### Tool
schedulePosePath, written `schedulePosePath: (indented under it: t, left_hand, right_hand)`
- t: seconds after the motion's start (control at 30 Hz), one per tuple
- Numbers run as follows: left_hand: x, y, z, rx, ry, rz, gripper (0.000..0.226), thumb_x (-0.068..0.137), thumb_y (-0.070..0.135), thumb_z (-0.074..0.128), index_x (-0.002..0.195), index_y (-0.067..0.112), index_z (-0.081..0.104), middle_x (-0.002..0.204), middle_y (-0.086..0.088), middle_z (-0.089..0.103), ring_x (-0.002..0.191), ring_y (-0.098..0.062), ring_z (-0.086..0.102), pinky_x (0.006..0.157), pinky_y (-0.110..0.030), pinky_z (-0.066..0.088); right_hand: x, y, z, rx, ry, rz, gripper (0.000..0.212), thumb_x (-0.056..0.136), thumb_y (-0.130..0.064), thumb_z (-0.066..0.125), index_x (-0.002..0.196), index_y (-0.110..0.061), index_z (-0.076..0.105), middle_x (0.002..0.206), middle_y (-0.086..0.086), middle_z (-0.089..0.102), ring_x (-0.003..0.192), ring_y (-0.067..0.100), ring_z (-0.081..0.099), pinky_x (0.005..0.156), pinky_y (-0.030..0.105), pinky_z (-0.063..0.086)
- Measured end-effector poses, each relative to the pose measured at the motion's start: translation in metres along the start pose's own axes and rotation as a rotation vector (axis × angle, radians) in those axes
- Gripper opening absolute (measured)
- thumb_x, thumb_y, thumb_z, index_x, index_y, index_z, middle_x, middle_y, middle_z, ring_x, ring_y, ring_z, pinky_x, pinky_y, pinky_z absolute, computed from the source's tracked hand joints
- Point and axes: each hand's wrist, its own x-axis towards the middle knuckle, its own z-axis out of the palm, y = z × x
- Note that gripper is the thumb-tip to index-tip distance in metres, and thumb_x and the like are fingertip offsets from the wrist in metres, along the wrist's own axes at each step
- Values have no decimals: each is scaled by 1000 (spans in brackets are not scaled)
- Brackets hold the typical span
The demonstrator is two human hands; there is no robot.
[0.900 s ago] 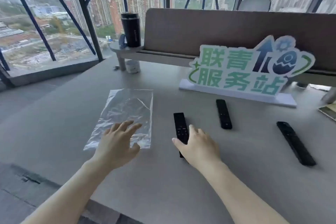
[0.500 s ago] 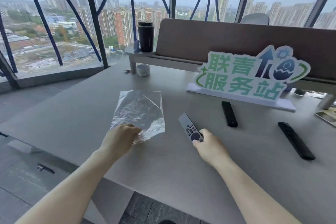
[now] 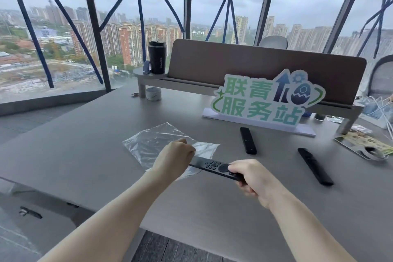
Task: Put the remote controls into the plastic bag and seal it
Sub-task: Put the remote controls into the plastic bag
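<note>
A clear plastic bag (image 3: 153,141) lies on the grey table (image 3: 89,147), partly lifted at its near edge. My left hand (image 3: 174,157) pinches that near edge of the bag. My right hand (image 3: 251,178) grips one end of a black remote control (image 3: 212,165), held level above the table with its far tip at the bag's edge beside my left hand. Two more black remotes lie flat on the table to the right: one (image 3: 247,140) near the sign, the other (image 3: 314,166) further right.
A green and white standing sign (image 3: 265,100) is behind the remotes. A raised shelf with a brown panel (image 3: 255,66) carries a black tumbler (image 3: 157,57). A small round container (image 3: 153,93) sits under it. Papers, a tape roll (image 3: 371,152) and cables lie at the far right.
My right hand lifted the remote off the table and swung it leftward to the bag's edge. My left hand closed on the bag's near edge and raised it. The camera tilted up.
</note>
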Motion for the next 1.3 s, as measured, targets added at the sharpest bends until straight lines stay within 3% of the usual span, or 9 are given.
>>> schedulePosePath:
  t: [0.17,0.3,0.5,0.6,0.73,0.87,1.0,1.13,1.3]
  left_hand:
    - [5,13,2,-107,42,-69,21,83,17,55,68,6,65,74,-12,60,71,-31,58,64,-42,47]
    - [9,14,1,-168,61,-128,23,85,22,56,72,7,68,76,-9,64,74,-27,59,68,-40,46]
    - [14,30,10,-149,65,-116,21,87,28,56,83,18,73,83,2,70,80,-21,63,70,-35,49]
    - [19,35,16,-150,69,-120,21,86,33,55,84,21,73,83,2,69,82,-20,63,72,-35,50]
    - [29,35,22,-222,79,-118,18,85,35,58,88,27,74,88,3,72,84,-17,64,76,-35,52]
    - [41,47,27,-340,72,-142,18,87,30,59,94,29,75,95,3,73,79,-15,64,78,-31,51]
    - [53,70,32,-507,69,-168,20,88,27,60,101,24,75,97,5,75,58,-3,57,64,-25,47]
    - [54,85,35,-535,89,-175,19,86,27,61,98,22,76,92,4,77,56,-9,59,65,-24,48]
    - [42,98,33,-533,73,-152,19,86,27,62,97,21,76,84,2,77,59,-7,59,71,-24,49]
  right_hand:
    - [19,2,19,110,40,-25,20,99,-25,51,111,-20,66,91,9,74,39,11,45,40,22,31]
    - [36,23,-9,52,313,-9,26,92,-6,41,105,-16,61,88,6,75,44,18,49,45,26,37]
    - [111,37,-67,-375,639,142,46,93,-40,50,124,-7,57,109,11,66,99,33,63,84,39,52]
    - [140,34,-66,-583,616,187,54,88,-55,54,114,-8,64,108,12,69,99,33,66,79,36,55]
    - [155,33,-63,-747,546,206,36,90,-34,55,117,-10,57,111,10,68,98,32,67,71,32,47]
    - [123,25,-88,-208,345,114,29,94,-30,53,106,-3,49,73,11,67,44,20,46,44,23,34]
    - [37,26,-126,353,215,0,21,95,-30,53,85,-11,56,50,6,48,33,12,22,43,21,8]
    - [-20,39,-133,360,103,78,34,93,-28,50,62,-13,48,44,3,33,32,11,15,43,24,3]
    - [-8,48,-87,215,62,80,29,94,-37,56,79,-12,56,51,3,46,36,12,19,37,21,12]
